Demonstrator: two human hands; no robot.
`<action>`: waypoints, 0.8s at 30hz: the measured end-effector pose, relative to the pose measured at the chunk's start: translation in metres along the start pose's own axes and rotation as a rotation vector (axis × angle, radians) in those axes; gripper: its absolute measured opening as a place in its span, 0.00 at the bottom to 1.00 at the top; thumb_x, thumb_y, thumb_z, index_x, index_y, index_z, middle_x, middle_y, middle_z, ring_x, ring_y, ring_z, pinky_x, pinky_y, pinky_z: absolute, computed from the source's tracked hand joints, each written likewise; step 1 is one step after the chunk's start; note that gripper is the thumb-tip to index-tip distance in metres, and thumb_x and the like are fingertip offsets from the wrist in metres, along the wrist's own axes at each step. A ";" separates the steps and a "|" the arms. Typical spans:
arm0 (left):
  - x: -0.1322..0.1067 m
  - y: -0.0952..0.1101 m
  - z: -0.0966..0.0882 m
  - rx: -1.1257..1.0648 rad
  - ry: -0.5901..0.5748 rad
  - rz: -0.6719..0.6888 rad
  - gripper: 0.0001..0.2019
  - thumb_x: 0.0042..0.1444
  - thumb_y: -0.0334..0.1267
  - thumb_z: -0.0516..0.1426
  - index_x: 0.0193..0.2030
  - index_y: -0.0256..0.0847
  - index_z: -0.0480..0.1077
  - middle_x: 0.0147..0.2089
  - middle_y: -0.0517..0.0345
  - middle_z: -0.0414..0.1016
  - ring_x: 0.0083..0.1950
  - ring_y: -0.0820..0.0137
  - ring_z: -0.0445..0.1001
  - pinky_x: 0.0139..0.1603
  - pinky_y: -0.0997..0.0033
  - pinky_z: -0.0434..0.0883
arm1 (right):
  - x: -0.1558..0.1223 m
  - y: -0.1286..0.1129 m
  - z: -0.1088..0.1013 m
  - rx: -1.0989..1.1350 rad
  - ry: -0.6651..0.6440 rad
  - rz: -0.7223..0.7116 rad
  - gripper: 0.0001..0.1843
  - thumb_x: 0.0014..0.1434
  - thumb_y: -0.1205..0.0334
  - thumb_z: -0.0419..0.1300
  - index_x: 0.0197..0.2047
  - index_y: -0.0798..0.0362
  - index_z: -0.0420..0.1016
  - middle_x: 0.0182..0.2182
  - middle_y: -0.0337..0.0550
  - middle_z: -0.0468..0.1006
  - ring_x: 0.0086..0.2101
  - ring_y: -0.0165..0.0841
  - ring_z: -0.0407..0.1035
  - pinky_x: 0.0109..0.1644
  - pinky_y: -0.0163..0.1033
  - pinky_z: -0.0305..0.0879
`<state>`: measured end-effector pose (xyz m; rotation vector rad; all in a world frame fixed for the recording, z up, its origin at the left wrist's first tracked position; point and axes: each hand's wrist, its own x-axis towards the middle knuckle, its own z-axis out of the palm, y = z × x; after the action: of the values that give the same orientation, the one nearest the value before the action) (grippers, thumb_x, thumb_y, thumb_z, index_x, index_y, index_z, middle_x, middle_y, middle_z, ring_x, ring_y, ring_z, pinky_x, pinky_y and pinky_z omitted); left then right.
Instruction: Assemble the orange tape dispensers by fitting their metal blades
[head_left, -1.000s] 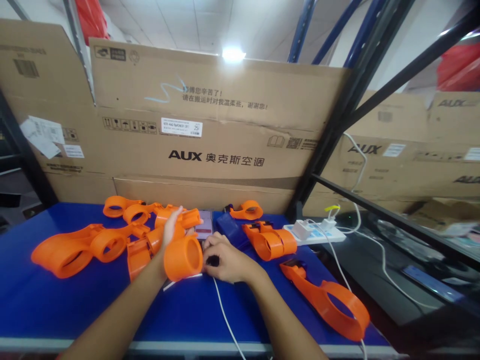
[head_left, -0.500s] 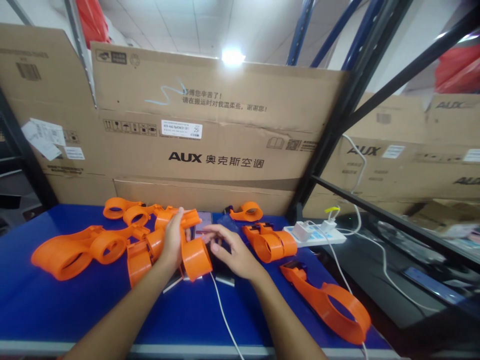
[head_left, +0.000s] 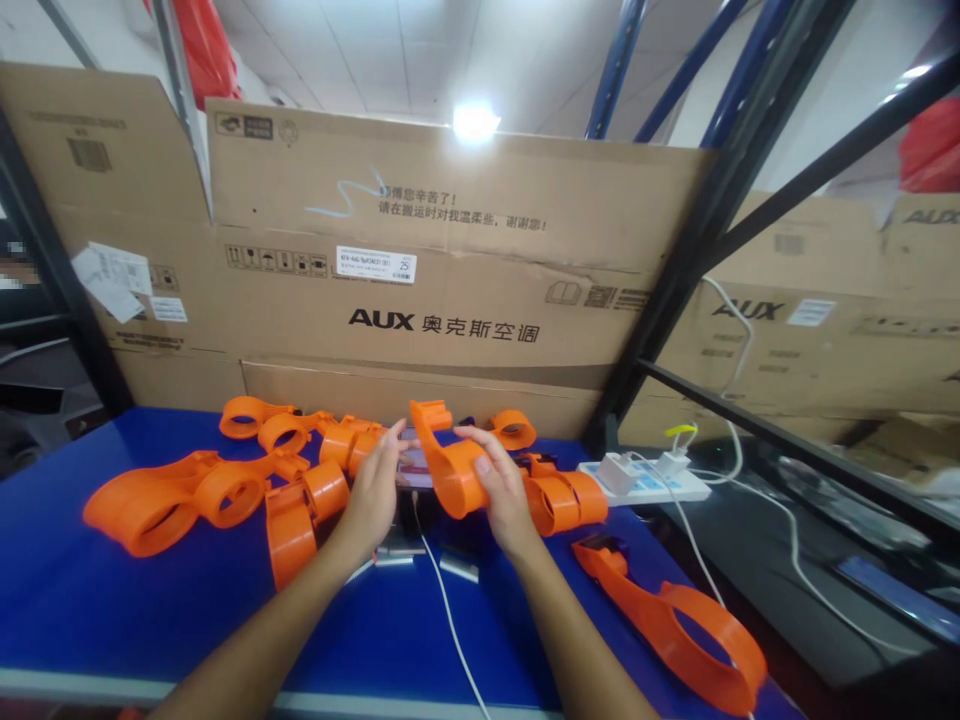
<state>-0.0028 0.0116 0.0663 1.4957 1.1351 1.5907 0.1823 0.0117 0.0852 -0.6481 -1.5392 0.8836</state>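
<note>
A blue desk [head_left: 112, 620] fronts cardboard boxes [head_left: 450, 270]; the left hand [head_left: 373, 492] and right hand [head_left: 499, 490] clasp an orange part [head_left: 450, 465] between them.

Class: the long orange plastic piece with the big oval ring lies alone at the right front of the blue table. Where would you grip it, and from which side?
Grip the long orange plastic piece at its narrow straight stem, probably from above: the stem lies flat and unobstructed on the blue table, while the wide oval ring is hollow and harder to pinch.
</note>
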 end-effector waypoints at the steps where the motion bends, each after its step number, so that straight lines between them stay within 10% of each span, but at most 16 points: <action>1: -0.004 0.004 -0.006 0.165 -0.042 0.089 0.29 0.70 0.58 0.42 0.67 0.46 0.68 0.56 0.47 0.79 0.56 0.56 0.76 0.54 0.53 0.74 | 0.001 0.000 -0.001 -0.009 0.053 0.002 0.23 0.67 0.44 0.56 0.58 0.49 0.72 0.53 0.46 0.78 0.50 0.43 0.73 0.55 0.46 0.69; 9: -0.026 -0.004 -0.081 1.243 -0.128 0.367 0.27 0.63 0.55 0.54 0.61 0.39 0.72 0.63 0.35 0.71 0.65 0.39 0.66 0.61 0.38 0.64 | -0.002 -0.008 0.005 -0.047 0.065 0.006 0.24 0.66 0.43 0.56 0.57 0.48 0.74 0.50 0.46 0.79 0.47 0.43 0.73 0.52 0.45 0.70; 24: -0.020 -0.004 -0.152 1.159 -0.305 0.281 0.19 0.58 0.45 0.59 0.55 0.49 0.73 0.57 0.46 0.74 0.53 0.49 0.75 0.52 0.50 0.71 | -0.008 -0.006 0.018 -0.051 -0.104 0.070 0.26 0.66 0.42 0.57 0.59 0.47 0.71 0.47 0.45 0.78 0.44 0.43 0.73 0.51 0.46 0.69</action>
<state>-0.1510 -0.0274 0.0595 2.5883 1.8359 0.7275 0.1658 -0.0011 0.0849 -0.7056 -1.6444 0.9460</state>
